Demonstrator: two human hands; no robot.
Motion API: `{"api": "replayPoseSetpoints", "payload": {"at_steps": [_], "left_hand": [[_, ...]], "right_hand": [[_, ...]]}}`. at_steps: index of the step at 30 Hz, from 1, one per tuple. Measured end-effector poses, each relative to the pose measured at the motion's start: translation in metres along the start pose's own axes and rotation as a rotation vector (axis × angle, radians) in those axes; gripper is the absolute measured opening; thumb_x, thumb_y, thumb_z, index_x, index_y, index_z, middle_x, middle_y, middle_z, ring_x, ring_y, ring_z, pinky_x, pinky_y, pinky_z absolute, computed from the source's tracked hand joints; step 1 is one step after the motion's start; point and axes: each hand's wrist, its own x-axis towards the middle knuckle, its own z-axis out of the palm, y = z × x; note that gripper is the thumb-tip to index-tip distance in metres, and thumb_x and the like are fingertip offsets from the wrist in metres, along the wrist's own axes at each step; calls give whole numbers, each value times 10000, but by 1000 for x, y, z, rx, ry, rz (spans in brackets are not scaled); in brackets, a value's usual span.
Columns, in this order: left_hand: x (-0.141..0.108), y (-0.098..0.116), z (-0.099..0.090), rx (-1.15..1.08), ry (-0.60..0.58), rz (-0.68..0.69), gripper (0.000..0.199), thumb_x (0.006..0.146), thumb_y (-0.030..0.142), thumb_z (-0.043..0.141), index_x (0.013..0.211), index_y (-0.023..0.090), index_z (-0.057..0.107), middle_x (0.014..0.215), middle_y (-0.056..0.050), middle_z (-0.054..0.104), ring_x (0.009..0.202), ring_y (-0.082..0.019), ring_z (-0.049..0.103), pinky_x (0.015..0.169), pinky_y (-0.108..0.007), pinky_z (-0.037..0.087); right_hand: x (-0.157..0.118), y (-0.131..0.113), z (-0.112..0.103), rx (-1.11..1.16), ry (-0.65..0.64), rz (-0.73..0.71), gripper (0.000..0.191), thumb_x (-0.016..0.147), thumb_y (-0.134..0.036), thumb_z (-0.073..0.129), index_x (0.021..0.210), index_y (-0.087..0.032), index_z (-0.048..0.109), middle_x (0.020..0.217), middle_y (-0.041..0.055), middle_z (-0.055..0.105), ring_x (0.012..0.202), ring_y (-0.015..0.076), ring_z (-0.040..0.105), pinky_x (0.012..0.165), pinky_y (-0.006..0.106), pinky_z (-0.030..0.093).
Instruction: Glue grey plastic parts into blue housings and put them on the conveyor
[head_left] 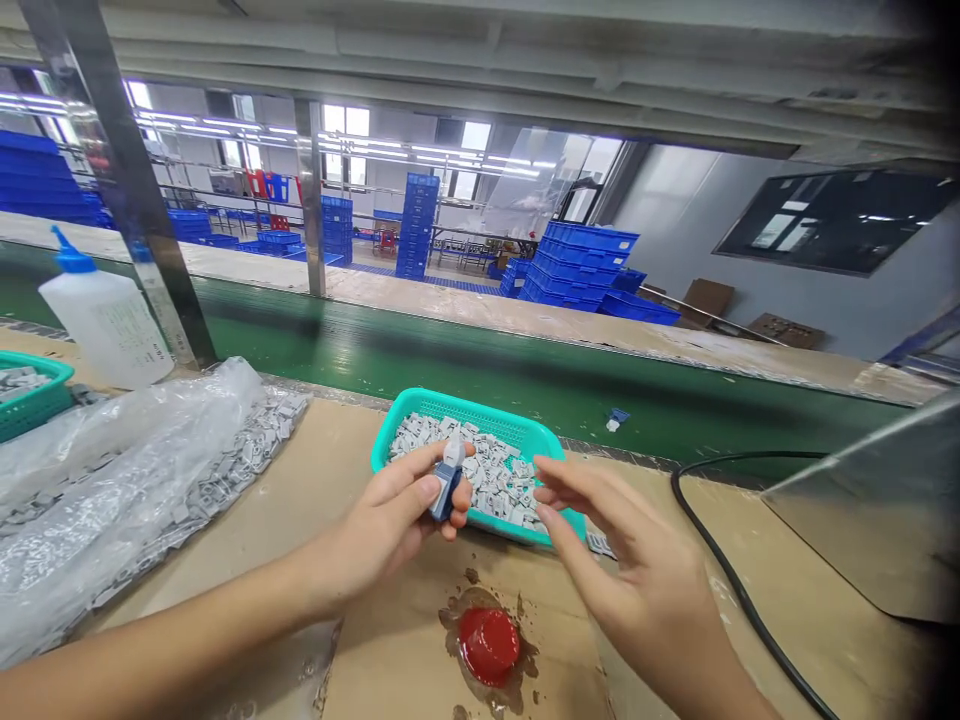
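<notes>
- L hand [382, 525]: thumb & fingers pressed together, pinching a small blue-and-white plastic part [448, 490] at the fingertips, white end up, slightly tilted. Lower end partly hidden, so I can't tell how deep it sits in the grip.
- Handling note: I'd keep the pinch on the blue body & leave the white end free, w/ wrist low, so the part can't twist or slip.
- Part's position: right in the L fingertips, over the near side of the basket, not resting on anything.
- R hand [637, 560]: fingers spread, nothing held, near the L hand & over the basket's near R corner. Can't tell if it touches the rim.
- Btwn forearms: red round cap [489, 645] in a brown stain on a cardboard sheet [390, 660].
- Just ahead: teal plastic basket [480, 412], full of small grey plastic parts [487, 480].
- L side: clear plastic bag [127, 480] w/ more grey parts, a 2nd teal basket [30, 400] & a white glue bottle [105, 320] w/ blue nozzle.
- R side: black cable [731, 560] on bench.
- Beyond: green conveyor belt [465, 365], then stacked blue crates [577, 265] far off.
</notes>
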Motion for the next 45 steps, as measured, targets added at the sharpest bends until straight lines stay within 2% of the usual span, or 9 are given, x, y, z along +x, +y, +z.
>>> {"api": "replayPoseSetpoints", "payload": {"at_steps": [4, 7, 13, 17, 20, 28, 37, 41, 45], "left_hand": [[-1, -3, -4, 100, -33, 37, 254, 809, 267, 450, 1036, 151, 448, 759, -12, 426, 696, -108, 371, 620, -223, 316], [-2, -5, -7, 176, -72, 69, 217, 831, 265, 410, 1020, 169, 456, 772, -15, 425, 708, -116, 370, 634, -241, 315], [-1, -5, -9, 225, -67, 84, 200, 841, 240, 393, 1018, 169, 452, 795, -20, 476, 722, -115, 418, 660, -255, 342], [0, -5, -7, 200, -53, 59, 246, 814, 172, 459, 1054, 199, 412, 928, -44, 566, 901, -140, 502, 833, -296, 337], [0, -3, -5, 131, 10, 50, 217, 783, 136, 508, 974, 199, 429, 994, -40, 563, 973, -154, 527, 896, -315, 342], [-6, -1, 1, 215, 114, 79, 190, 760, 142, 531, 933, 169, 458, 928, -46, 594, 818, -157, 626, 789, -289, 462], [-3, 0, 1, 279, 195, 48, 257, 734, 162, 542, 941, 167, 391, 920, -71, 617, 761, -161, 642, 785, -313, 454], [-4, -1, 2, 226, 182, 59, 204, 744, 161, 544, 896, 174, 410, 916, -40, 589, 804, -158, 633, 795, -297, 458], [-6, -5, 2, 196, 139, 66, 180, 757, 159, 537, 899, 181, 427, 913, -28, 570, 812, -150, 622, 784, -286, 462]], "right_hand": [[-1, 23, 9, 53, -89, 183, 223, 796, -239, 494, 1000, -208, 576, 867, 49, 627, 739, 174, 608, 676, 310, 508], [0, 29, 14, 48, -132, 227, 218, 795, -244, 480, 981, -206, 587, 874, 48, 637, 753, 182, 610, 688, 323, 501], [5, 27, 18, 6, -184, 207, 229, 793, -229, 449, 963, -195, 598, 847, 49, 647, 759, 190, 611, 665, 317, 495], [10, 28, 18, -21, -185, 172, 207, 782, -224, 458, 921, -195, 609, 848, 47, 650, 747, 188, 612, 671, 315, 490], [11, 33, 20, -37, -188, 176, 189, 777, -221, 464, 885, -194, 616, 856, 49, 653, 743, 186, 612, 666, 308, 491], [6, 41, 24, -56, -183, 187, 199, 776, -207, 453, 886, -179, 616, 850, 56, 659, 745, 181, 615, 679, 298, 486], [5, 43, 26, -70, -202, 203, 217, 793, -193, 443, 908, -199, 627, 906, 54, 657, 831, 195, 603, 709, 310, 480], [5, 40, 24, 43, -189, 287, 185, 776, -224, 483, 879, -202, 635, 912, 57, 654, 835, 211, 600, 740, 350, 480], [8, 9, 14, 416, -105, 463, 149, 736, -279, 546, 830, -189, 618, 836, 58, 646, 774, 195, 611, 681, 311, 518]]}}
